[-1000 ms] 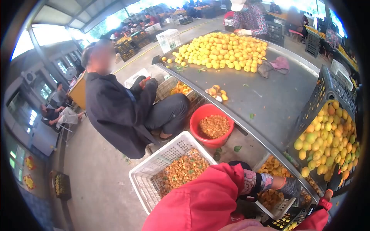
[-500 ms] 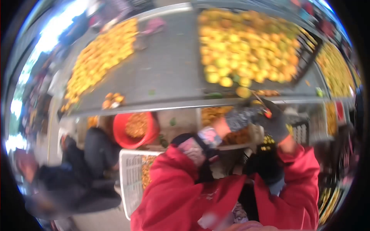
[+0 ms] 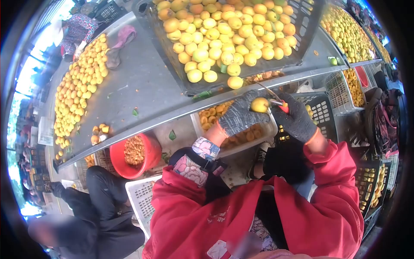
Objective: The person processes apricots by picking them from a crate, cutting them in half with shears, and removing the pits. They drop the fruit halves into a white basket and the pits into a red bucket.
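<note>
My left hand point(image 3: 244, 113), in a grey knit glove, has its fingers wrapped round a yellow fruit point(image 3: 259, 105). Close by on the right, my right hand point(image 3: 295, 117), gloved too, grips a knife with a red handle point(image 3: 283, 106); its thin blade points up and left past the fruit. Both hands are just in front of the metal table's edge. Beneath them sits a white tub point(image 3: 271, 132) of orange cut fruit pieces. Beyond the edge, a black crate point(image 3: 307, 31) full of yellow fruit point(image 3: 224, 36) lies tilted on the table.
A red bucket point(image 3: 152, 156) of fruit pieces and a white basket point(image 3: 139, 195) stand at left. A person in dark clothes point(image 3: 108, 224) sits beside them. More fruit point(image 3: 82, 90) lies on the table point(image 3: 142, 86). Black crates point(image 3: 324, 113) stand at right.
The view has turned and sharpened, so the crate and table edge appear shifted and tilted. The hands now show higher and slightly left, with the fruit clearly visible between them.
</note>
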A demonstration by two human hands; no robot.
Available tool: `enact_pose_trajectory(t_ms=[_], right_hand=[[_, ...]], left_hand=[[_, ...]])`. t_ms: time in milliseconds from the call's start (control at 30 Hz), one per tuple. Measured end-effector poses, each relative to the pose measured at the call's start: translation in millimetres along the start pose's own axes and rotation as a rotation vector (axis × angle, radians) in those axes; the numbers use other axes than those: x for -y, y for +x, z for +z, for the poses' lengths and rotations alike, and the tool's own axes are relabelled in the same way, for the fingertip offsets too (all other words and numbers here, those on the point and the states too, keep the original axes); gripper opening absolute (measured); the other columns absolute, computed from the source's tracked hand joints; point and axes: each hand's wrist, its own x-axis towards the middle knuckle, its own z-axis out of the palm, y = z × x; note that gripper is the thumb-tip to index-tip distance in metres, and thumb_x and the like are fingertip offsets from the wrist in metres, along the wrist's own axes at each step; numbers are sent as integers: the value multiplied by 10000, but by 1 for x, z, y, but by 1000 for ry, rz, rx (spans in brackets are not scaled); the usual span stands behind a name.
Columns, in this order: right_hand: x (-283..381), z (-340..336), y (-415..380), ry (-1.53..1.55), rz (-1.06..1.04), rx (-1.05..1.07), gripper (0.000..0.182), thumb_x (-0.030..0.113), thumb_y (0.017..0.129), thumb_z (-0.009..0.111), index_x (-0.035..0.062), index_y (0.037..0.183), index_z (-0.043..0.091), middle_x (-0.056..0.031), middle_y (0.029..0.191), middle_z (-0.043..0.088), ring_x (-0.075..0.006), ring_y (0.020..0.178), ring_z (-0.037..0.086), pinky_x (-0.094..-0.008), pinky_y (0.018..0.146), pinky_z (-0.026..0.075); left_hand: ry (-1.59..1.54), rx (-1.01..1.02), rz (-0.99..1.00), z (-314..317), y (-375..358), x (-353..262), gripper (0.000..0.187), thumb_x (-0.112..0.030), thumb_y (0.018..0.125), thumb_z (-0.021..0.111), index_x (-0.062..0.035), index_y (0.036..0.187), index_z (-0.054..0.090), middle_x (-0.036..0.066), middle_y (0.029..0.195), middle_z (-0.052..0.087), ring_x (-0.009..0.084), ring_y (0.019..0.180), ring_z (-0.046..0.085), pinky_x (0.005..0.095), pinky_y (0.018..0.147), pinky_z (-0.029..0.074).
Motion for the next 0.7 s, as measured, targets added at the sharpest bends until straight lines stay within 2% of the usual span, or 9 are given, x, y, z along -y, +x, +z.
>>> enact_pose_trajectory(t_ms=[67,167,200,300,333,367,467,600,700], right_hand=[[-5,-4,-1,20,45,41,427,123,857,709,19,1249,573,-122,972,668,-208,879,627,-350,806,506],[-14,8,-3,-56,-296,-100,496,103,833,732,37,1293,561,-102,1027,675,-206,915,634,-334,826,509],[-4,6,-4,72,-267,-12,437,125,820,758,47,1220,600,-176,1129,647,-322,963,649,-377,830,529],[-36,11,-1,-73,-522,-82,378,101,832,749,25,1181,627,-166,1126,649,-308,940,652,-360,811,527],[-36,13,-6,-91,-362,-125,339,104,838,753,19,1149,649,-141,1035,672,-286,877,651,-348,770,523],[-21,8,-1,277,-134,32,327,152,844,762,29,1129,658,-119,904,671,-270,788,641,-347,723,516],[-20,17,3,70,-181,-122,267,222,887,712,30,1067,667,-161,848,662,-292,763,658,-360,693,515],[-48,18,29,-368,-481,-574,291,268,884,685,61,1085,656,-181,907,672,-376,828,662,-416,685,533],[-40,-33,60,-265,-285,-466,280,190,881,706,5,1079,636,-97,879,683,-188,845,665,-335,721,524]], left_hand=[[-4,7,-6,1,0,-1,551,-182,791,808,-64,1271,564,91,1194,629,223,1125,590,357,987,465],[-72,90,-103,-3,2,-3,530,-176,821,783,-51,1285,561,84,1137,663,217,1091,615,349,969,477],[-56,57,-75,-3,-3,-7,524,-178,842,764,-32,1300,553,83,1114,681,195,1063,630,341,947,489],[-181,188,-248,-4,-11,-5,609,-298,824,786,-5,1292,532,123,1189,636,211,1084,598,357,944,487],[-35,197,-237,-5,-14,-2,659,-314,824,784,19,1321,506,129,1182,641,214,1076,606,354,931,495],[-39,224,-211,-4,-13,-1,670,-306,832,778,26,1340,493,120,1183,646,201,1072,613,347,926,499],[-341,265,-312,-4,-14,-6,551,-237,864,751,-18,1323,540,81,1158,662,174,1057,617,327,906,504],[-73,305,-70,-1,-12,-23,534,-244,832,777,-23,1274,576,51,1125,669,166,1069,613,331,926,494],[-141,260,-142,6,-15,-17,525,-224,821,784,-27,1263,582,67,1131,666,170,1092,604,323,938,491]])
